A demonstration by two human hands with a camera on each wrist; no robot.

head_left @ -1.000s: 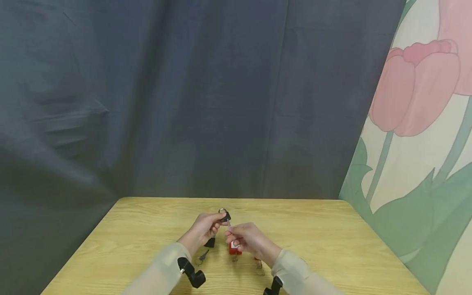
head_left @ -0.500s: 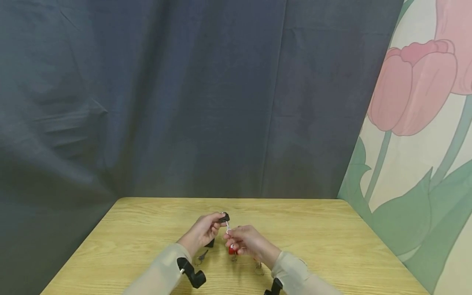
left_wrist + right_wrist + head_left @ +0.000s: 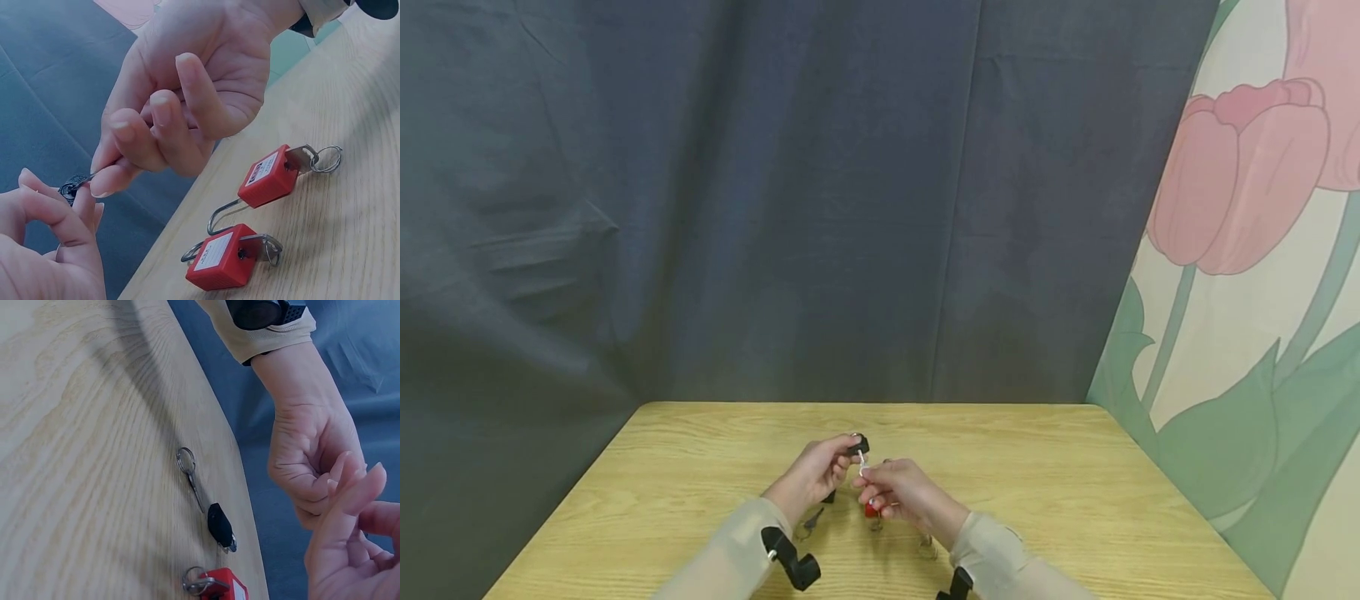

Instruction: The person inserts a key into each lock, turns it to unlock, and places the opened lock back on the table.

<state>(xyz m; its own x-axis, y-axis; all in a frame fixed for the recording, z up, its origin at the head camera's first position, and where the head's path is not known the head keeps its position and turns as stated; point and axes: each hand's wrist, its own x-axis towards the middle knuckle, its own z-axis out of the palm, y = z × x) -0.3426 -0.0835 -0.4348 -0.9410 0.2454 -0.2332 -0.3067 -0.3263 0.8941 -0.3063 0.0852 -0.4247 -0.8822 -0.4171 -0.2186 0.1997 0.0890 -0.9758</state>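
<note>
My left hand (image 3: pixel 812 477) holds a small black padlock (image 3: pixel 861 445) above the table, thumb on top. In the left wrist view the padlock (image 3: pixel 67 191) shows end-on between the left hand's fingers (image 3: pixel 69 219). A key (image 3: pixel 862 463) is pinched between thumb and forefinger of my right hand (image 3: pixel 906 492), its tip right at the padlock's underside. The right hand's other fingers are loosely bent, plain in the left wrist view. How deep the key sits in the lock, I cannot tell. In the right wrist view, fingers hide both padlock and key.
Below the hands, two red padlocks (image 3: pixel 269 178) (image 3: pixel 222 257) lie on the wooden table (image 3: pixel 1015 483), with ringed keys in them. A second black padlock (image 3: pixel 219 525) and a loose key (image 3: pixel 193 481) on a ring lie nearby. A dark curtain (image 3: pixel 820 208) hangs behind the table.
The black padlock has tipped, so its shackle shows less and its underside faces the key more. My right hand has shifted slightly downward with the key; the left has barely moved.
</note>
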